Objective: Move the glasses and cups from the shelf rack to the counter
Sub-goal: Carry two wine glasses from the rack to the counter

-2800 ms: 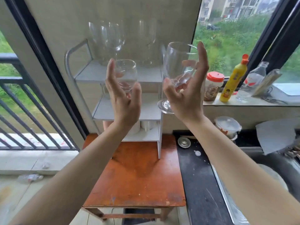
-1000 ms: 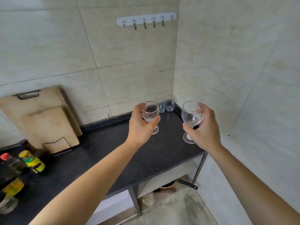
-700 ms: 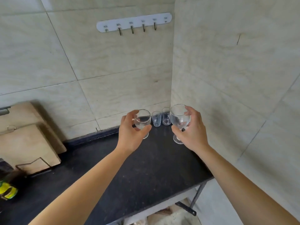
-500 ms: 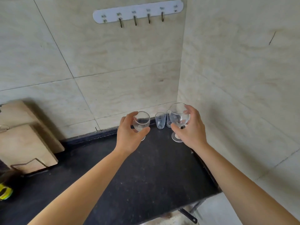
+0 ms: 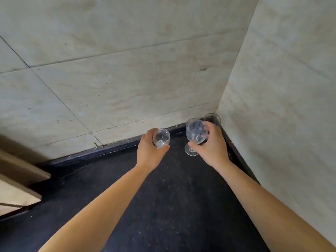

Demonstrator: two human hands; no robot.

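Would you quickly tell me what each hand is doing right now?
Left hand: closed around the small stemmed glass.
Right hand: closed around the larger wine glass.

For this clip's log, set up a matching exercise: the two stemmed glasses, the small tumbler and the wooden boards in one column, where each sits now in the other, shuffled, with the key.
Things:
1. small stemmed glass
2. large stemmed glass
3. small tumbler
4. wooden boards

Places:
A. in the back corner of the black counter
B. at the left edge, leaning on the wall
C. in the left hand
D. in the right hand

Pairs: 1-C, 2-D, 3-A, 4-B
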